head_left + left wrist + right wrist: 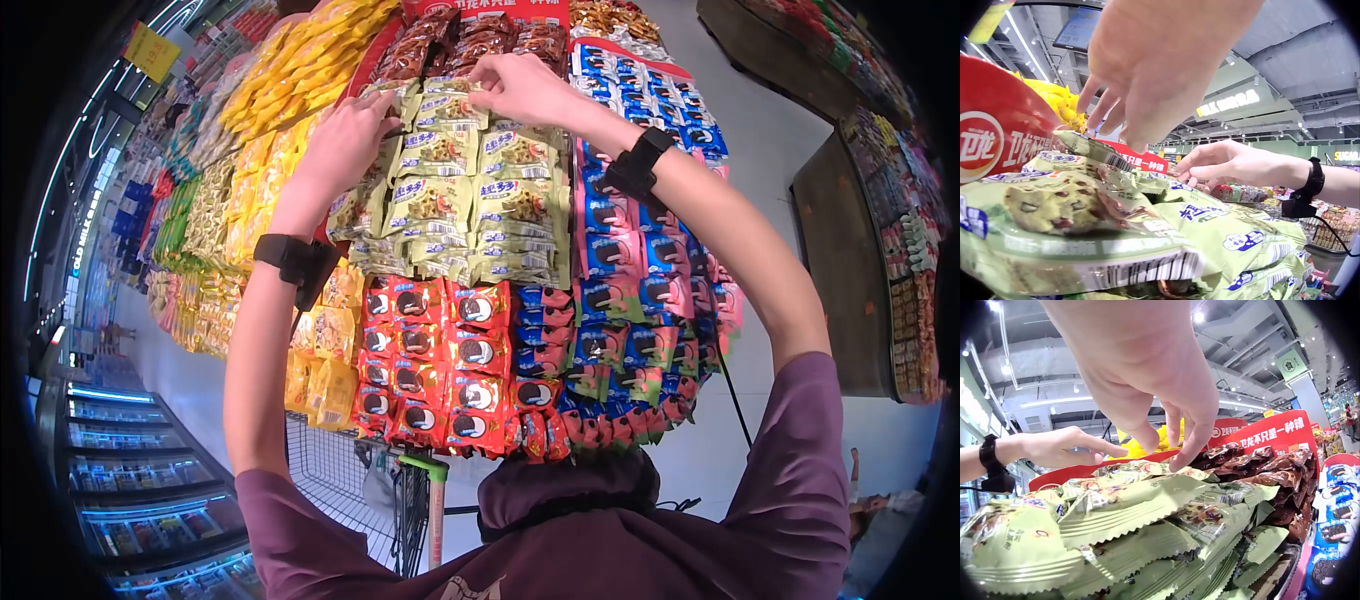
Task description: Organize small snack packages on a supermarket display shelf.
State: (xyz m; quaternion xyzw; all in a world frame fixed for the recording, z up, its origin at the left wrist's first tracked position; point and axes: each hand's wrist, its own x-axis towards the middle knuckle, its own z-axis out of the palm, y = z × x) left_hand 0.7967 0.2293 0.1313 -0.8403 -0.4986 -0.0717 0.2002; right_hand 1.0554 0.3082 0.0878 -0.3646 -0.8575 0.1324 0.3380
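Pale green cookie packets (430, 200) lie stacked in rows at the middle of the display. Over the far left of these rows is my left hand (345, 145), its fingers extended forward. In the left wrist view those fingers hang right at a tilted green packet (1094, 149). My right hand (525, 88) reaches across the far end of the same stack. The right wrist view shows its fingers bent downward, the fingertips (1179, 464) at the top of a packet and the thumb apart from them. Both hands face each other across the top packets.
Brown packets (440, 45) sit behind a red sign board (1272, 434). Yellow bags (300, 65) are heaped to the left, blue cookie packs (640, 95) to the right, red packs (430, 370) in front. A wire shopping cart (335, 470) stands below at the left.
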